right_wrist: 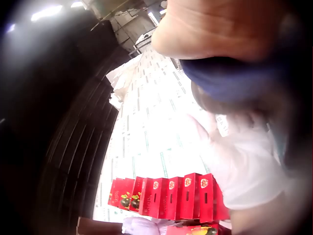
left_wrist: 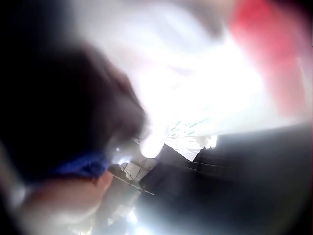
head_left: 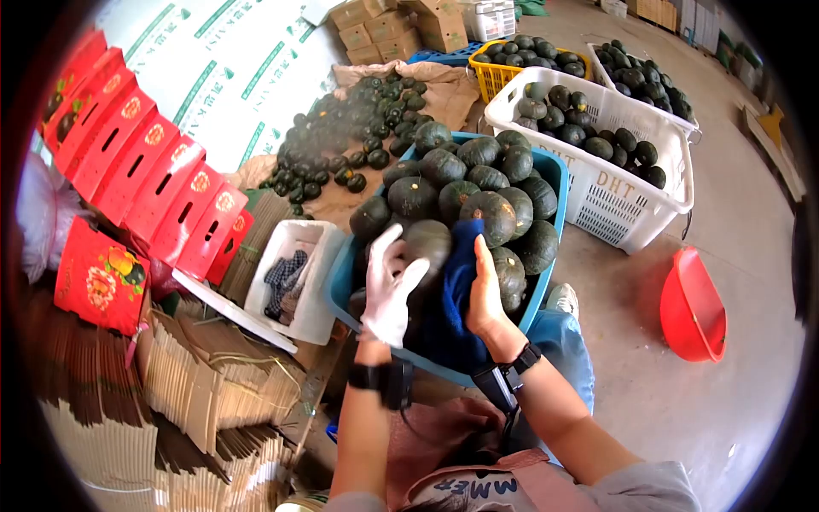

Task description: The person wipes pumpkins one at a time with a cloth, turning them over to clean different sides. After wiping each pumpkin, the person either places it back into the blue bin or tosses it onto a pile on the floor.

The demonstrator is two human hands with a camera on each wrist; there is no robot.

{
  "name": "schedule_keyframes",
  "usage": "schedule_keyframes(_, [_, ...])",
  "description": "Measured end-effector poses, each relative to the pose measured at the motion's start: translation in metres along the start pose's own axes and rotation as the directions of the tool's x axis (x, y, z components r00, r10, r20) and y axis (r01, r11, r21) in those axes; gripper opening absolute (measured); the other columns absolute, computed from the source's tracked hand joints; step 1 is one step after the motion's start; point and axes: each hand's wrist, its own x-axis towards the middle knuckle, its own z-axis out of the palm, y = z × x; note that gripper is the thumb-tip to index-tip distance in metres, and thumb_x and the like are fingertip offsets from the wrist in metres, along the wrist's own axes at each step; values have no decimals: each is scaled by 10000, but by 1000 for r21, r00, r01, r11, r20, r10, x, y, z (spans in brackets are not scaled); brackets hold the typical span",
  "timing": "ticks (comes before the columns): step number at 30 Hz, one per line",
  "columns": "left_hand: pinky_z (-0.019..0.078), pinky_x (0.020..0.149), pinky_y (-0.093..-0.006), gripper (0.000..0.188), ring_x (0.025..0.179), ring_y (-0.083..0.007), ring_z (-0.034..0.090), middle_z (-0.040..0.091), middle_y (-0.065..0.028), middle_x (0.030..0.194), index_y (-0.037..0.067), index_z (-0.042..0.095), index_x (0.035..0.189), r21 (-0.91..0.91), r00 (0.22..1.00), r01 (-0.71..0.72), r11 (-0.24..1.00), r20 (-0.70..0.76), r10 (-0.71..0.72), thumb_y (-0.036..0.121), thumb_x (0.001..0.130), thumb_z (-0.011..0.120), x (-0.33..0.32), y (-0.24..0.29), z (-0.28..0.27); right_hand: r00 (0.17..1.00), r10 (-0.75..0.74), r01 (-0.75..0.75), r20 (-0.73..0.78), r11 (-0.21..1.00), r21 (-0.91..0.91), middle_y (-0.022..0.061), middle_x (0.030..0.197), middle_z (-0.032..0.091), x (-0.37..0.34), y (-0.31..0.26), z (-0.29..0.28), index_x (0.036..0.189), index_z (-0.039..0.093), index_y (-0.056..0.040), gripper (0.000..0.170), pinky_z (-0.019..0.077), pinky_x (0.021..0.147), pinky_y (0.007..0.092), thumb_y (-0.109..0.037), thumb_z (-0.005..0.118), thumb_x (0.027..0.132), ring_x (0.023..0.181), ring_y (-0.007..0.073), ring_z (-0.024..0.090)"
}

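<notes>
Squash (head_left: 414, 198) are piling above the far edge of the tub (head_left: 340, 286), blocking a low pass. Inside its near edge, the left hand (head_left: 392, 290), the cloth (head_left: 459, 286) and the right hand (head_left: 485, 290) are barring a sideways one. A foam box (head_left: 322, 277) is crowding its left edge; a knee (head_left: 560, 341) is filling its near right corner. Bare floor (head_left: 618, 294) is leaving room between its right edge and the basin (head_left: 695, 307), with a white crate (head_left: 618, 200) closing the far side.
</notes>
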Motion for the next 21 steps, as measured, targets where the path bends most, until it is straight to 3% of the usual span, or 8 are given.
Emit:
schedule_keyframes(3, [336, 1098, -342, 613, 1275, -211, 438, 455, -115, 1388, 49, 330, 1464, -24, 997, -21, 999, 75, 23, 216, 931, 580, -30, 9, 24, 985, -52, 59, 163, 997, -41, 62, 1476, 432, -7, 19, -2, 1485, 347, -44, 627, 282, 1145, 338, -459, 419, 1020, 1345, 200, 404])
schedule_keyframes(5, [430, 1005, -313, 619, 1161, -191, 513, 506, -91, 1301, 31, 377, 1429, -282, 985, -114, 953, -154, 72, 167, 896, 663, -25, -17, 27, 945, -253, 328, 208, 729, -601, 192, 1511, 336, -11, 36, -11, 1490, 240, 49, 654, 230, 1154, 360, -397, 386, 1035, 1403, 285, 307])
schedule_keyframes(9, [469, 938, -305, 455, 1071, -172, 551, 575, -83, 1208, -4, 486, 1308, -422, 988, 131, 897, -19, -154, 232, 940, 613, -1, -39, -11, 825, -302, 563, 477, 369, -740, 262, 1505, 285, -42, 41, -14, 1486, 183, 77, 623, 172, 1173, 404, -218, 447, 1005, 1431, 368, 242])
schedule_keyframes(12, [462, 948, -304, 483, 1069, -166, 553, 577, -88, 1213, -16, 485, 1302, -273, 998, -63, 960, -14, 61, 214, 902, 628, -13, -34, 3, 757, -480, 627, 443, 344, -699, 224, 1533, 255, -20, 47, -18, 1491, 212, 53, 590, 149, 1180, 388, -189, 449, 1008, 1445, 345, 216])
schedule_keyframes(15, [447, 975, -306, 577, 1097, -170, 545, 563, -84, 1231, 5, 457, 1357, -178, 984, -108, 978, 122, 131, 143, 830, 648, -27, 0, 11, 914, -349, 407, 209, 788, -462, 158, 1288, 569, -13, 12, 6, 1374, 456, 6, 491, 400, 1043, 348, -316, 486, 1004, 1195, 272, 546])
schedule_keyframes(16, [439, 984, -301, 614, 1108, -171, 543, 559, -80, 1234, 14, 453, 1373, -206, 977, -49, 977, 193, 90, 124, 806, 657, -31, 1, 11, 989, 125, -126, 72, 992, -3, 129, 1006, 688, -2, -6, 7, 1151, 619, -22, 435, 529, 827, 352, -404, 534, 962, 889, 229, 662])
schedule_keyframes(17, [433, 993, -303, 627, 1123, -167, 535, 555, -77, 1237, 20, 457, 1375, -216, 968, -40, 976, 233, 92, 133, 795, 668, -34, -1, 12, 898, 437, -438, -47, 899, -10, 138, 869, 702, -7, -32, 24, 966, 665, -47, 409, 552, 681, 374, -443, 575, 918, 726, 236, 665])
schedule_keyframes(21, [422, 1009, -321, 687, 1144, -181, 521, 538, -84, 1263, 14, 473, 1360, -243, 973, -117, 963, 166, 160, 210, 747, 714, -36, -24, 13, 838, 540, -542, 79, 841, -2, 130, 825, 703, 13, -28, 9, 888, 667, -56, 434, 548, 648, 385, -481, 579, 905, 686, 275, 652])
